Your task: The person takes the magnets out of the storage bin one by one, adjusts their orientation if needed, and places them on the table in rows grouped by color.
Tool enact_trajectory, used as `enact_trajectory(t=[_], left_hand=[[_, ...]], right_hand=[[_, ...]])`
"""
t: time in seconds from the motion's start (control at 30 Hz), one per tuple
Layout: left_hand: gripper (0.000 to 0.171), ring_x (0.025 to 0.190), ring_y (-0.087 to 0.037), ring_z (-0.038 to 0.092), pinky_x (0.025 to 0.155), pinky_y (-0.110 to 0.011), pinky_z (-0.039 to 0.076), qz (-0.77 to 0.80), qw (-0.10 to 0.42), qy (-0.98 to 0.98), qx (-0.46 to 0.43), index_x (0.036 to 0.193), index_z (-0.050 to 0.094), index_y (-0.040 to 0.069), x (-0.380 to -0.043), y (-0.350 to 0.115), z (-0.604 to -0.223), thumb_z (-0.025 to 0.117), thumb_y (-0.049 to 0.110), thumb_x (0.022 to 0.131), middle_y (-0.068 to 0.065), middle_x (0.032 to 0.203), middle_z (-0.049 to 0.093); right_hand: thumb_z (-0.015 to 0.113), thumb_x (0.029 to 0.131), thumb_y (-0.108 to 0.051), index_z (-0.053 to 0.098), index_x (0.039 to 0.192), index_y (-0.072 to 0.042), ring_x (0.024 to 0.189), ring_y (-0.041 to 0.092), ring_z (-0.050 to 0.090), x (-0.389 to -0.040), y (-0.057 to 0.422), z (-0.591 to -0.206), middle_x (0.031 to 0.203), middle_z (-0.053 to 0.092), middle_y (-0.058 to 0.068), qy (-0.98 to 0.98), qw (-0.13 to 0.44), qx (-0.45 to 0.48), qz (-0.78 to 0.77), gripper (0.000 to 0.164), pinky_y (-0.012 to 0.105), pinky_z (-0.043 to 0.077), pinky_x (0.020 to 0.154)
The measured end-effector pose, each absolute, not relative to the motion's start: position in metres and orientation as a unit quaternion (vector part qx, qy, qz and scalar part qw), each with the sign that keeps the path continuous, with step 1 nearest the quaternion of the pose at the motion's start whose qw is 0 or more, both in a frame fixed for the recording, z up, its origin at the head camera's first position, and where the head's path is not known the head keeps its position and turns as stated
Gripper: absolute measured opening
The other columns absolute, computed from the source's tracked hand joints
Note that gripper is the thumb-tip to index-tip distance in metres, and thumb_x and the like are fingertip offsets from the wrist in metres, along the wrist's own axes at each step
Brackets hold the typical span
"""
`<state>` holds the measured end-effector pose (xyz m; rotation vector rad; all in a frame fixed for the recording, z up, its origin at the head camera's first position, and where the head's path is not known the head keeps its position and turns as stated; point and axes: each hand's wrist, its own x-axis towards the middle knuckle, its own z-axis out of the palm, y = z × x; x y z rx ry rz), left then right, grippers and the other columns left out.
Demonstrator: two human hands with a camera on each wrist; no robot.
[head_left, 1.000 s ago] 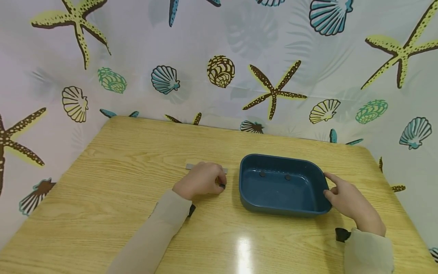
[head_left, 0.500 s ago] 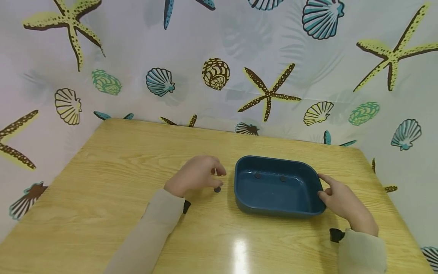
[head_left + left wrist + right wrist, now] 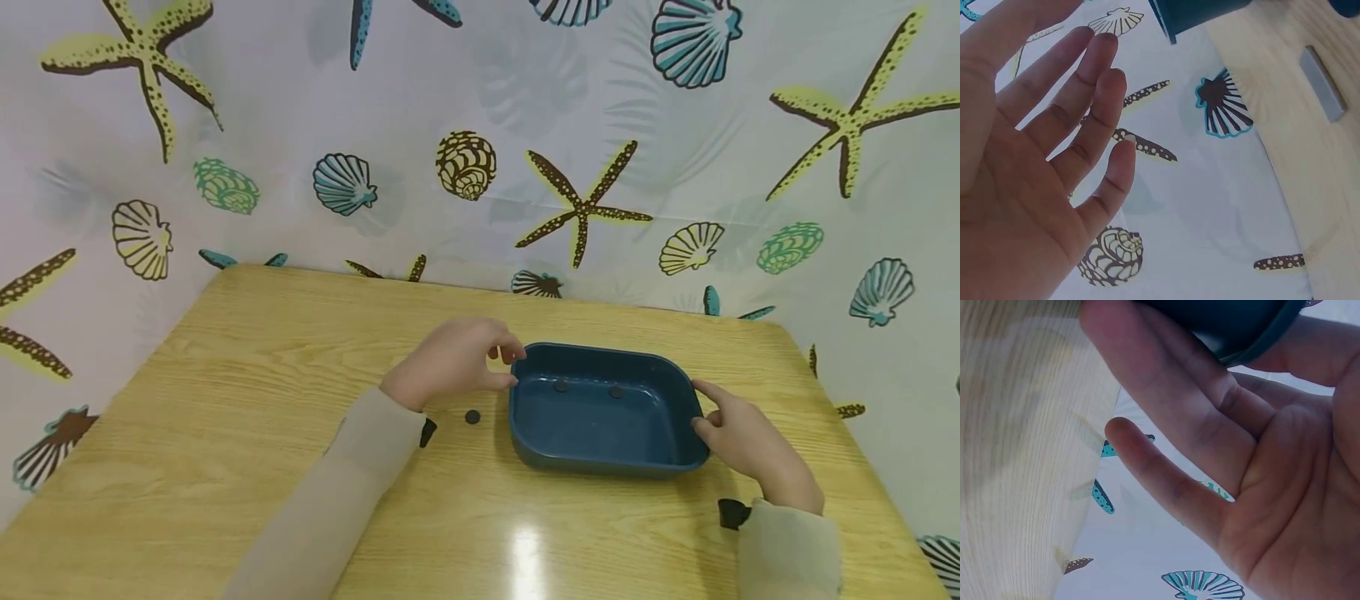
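Note:
My left hand is at the left rim of a dark blue rectangular tub, thumb and fingers apart. In the left wrist view its fingers are spread and hold nothing. My right hand grips the tub's right wall, with the thumb over the rim and the index finger along it. The right wrist view shows fingers against the tub's outside. A small dark disc lies on the table below my left hand. Two similar dark discs, one of them the left disc, are inside the tub.
A light wooden table bears everything. A flat grey bar lies on it, hidden behind my left hand in the head view. White cloth printed with shells and starfish stands behind and at both sides.
My left hand has let go of the small dark disc on the table. It has since moved right and away from me, up to the tub's left rim. My right hand stays on the tub.

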<state>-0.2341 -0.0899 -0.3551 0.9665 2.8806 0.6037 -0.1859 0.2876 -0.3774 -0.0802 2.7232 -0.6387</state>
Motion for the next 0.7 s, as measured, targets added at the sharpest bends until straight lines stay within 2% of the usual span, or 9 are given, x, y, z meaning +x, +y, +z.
enact_trajectory(t=[0.43, 0.7], left_hand=[[0.033, 0.104, -0.019, 0.068, 0.090, -0.035, 0.056, 0.193, 0.054, 0.921, 0.334, 0.122, 0.075, 0.016, -0.245, -0.062, -0.349, 0.079, 0.028, 0.092, 0.000, 0.121, 0.074], [0.036, 0.110, -0.020, 0.068, 0.097, -0.036, 0.056, 0.208, 0.094, 0.912, 0.342, 0.127, 0.073, 0.011, -0.250, -0.046, -0.356, 0.077, 0.024, 0.094, -0.003, 0.126, 0.073]], right_hand=[[0.052, 0.106, -0.015, 0.022, 0.162, 0.001, 0.076, 0.018, 0.061, -0.186, 0.287, -0.377, 0.105, 0.073, 0.017, 0.960, 0.163, -0.028, -0.227, 0.066, 0.036, 0.048, 0.073], [0.052, 0.106, -0.014, 0.022, 0.162, 0.001, 0.077, 0.019, 0.062, -0.186, 0.287, -0.377, 0.108, 0.072, 0.020, 0.959, 0.164, -0.027, -0.231, 0.066, 0.036, 0.047, 0.072]])
